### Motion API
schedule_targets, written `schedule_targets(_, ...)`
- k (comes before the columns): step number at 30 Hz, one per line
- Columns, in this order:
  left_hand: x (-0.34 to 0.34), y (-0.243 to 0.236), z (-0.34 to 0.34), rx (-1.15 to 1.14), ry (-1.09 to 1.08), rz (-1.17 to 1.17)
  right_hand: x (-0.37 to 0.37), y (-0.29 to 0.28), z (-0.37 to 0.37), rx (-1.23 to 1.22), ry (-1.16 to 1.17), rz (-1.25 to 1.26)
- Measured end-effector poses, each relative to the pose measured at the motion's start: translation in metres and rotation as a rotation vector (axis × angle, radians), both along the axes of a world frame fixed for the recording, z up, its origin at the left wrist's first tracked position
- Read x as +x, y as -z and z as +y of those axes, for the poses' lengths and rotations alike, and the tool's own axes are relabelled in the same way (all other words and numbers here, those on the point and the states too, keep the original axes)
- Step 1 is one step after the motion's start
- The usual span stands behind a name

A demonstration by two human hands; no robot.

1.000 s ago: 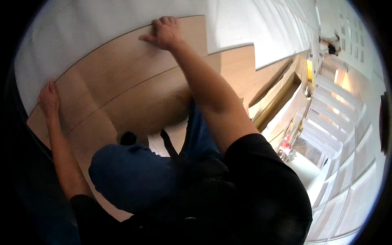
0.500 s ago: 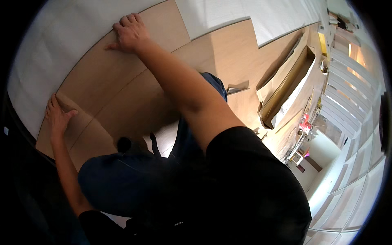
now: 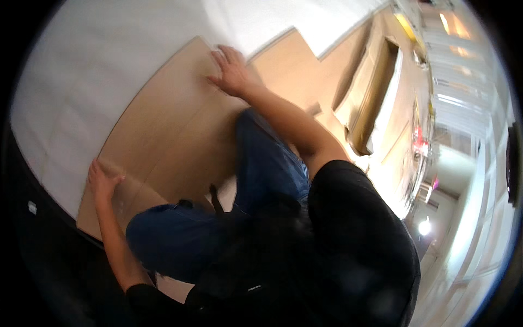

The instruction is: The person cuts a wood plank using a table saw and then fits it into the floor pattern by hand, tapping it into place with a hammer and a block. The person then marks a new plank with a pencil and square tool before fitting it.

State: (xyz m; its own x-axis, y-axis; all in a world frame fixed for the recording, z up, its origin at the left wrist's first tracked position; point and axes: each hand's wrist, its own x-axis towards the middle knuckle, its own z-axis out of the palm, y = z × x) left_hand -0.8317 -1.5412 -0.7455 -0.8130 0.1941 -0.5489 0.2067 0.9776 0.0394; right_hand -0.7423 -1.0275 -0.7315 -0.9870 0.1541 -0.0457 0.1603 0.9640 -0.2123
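The left grip (image 3: pixel 106 184), unclenched, rests on the left end of a long, light-brown wood-look plank (image 3: pixel 160 106); the right grip (image 3: pixel 231 75), splayed, is by its right end, contact unclear. The plank borders white sheeting (image 3: pixel 120 60) along the brown floor's (image 3: pixel 289 62) edge.

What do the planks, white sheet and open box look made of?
Planks: probably wood or laminate, matte, from tan faces, crisp edges. White sheet: perhaps foam or plastic, smooth, softly rippled. Open box: likely cardboard, brown, from its bent, uneven edges.
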Motion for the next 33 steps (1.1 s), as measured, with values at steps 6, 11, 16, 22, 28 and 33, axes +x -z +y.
schedule_targets(6, -0.007, 0.031, -0.012, 0.005, 0.080, 0.013, 0.419, -0.136, 0.246, 0.450, 1.029, -0.220)
schedule_targets(11, 0.004, 0.002, 0.027, -0.307, 0.183, 0.077, 0.735, -0.137, 0.219, 0.416, 1.595, -0.253)
schedule_targets(16, 0.068, -0.022, -0.014, -0.275, 0.210, 0.216, 0.823, -0.010, 0.148, 0.029, 1.596, -0.314)
schedule_targets(22, 0.138, -0.132, 0.010, -0.279, 0.062, 0.166, 0.766, -0.011, 0.182, 0.042, 1.517, -0.712)
schedule_targets(28, 0.191, -0.218, 0.042, -0.230, -0.093, 0.109, 0.838, 0.003, 0.295, 0.241, 1.303, -0.839)
schedule_targets(33, 0.216, -0.307, 0.061, -0.229, -0.172, 0.118, 0.862, 0.027, 0.301, -0.039, 1.305, -0.877)
